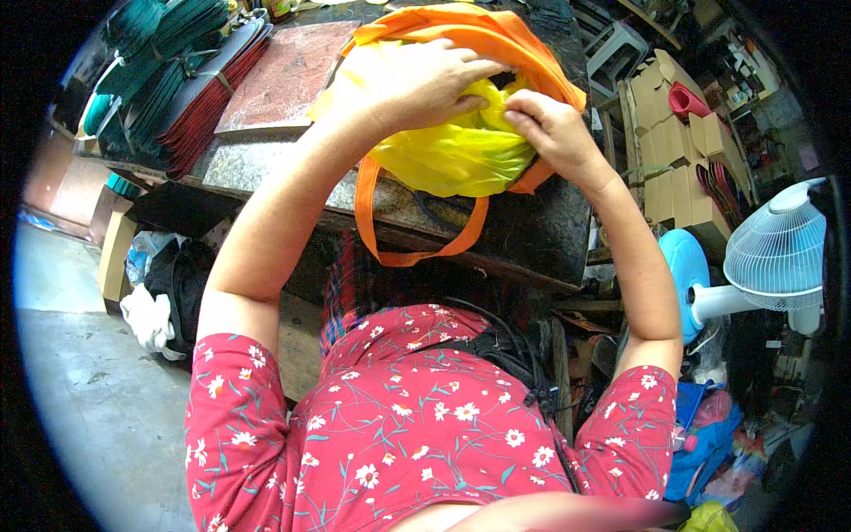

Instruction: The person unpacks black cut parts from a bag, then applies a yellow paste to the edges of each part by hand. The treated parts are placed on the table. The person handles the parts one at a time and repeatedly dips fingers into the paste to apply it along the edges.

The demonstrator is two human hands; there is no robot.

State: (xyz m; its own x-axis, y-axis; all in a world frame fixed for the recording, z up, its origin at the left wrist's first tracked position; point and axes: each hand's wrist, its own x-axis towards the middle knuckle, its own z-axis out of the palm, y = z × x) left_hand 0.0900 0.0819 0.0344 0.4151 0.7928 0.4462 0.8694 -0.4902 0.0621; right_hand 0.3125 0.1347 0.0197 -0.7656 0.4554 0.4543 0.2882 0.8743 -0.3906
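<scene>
A thin yellow plastic bag lies bunched on the workbench, partly inside an orange cloth tote bag. One strap of the tote hangs over the bench's front edge. My left hand is at the bag's upper left, its thumb and curled fingers on the yellow plastic beside a dark opening. Across that gap, my right hand pinches the right side of the plastic between thumb and fingers. What the bag holds is hidden.
Bundled dark green and red flat pieces are stacked at the bench's left, near a worn reddish board. Cardboard boxes stand to the right. Close to my right arm is a fan. A black bag sits low at left.
</scene>
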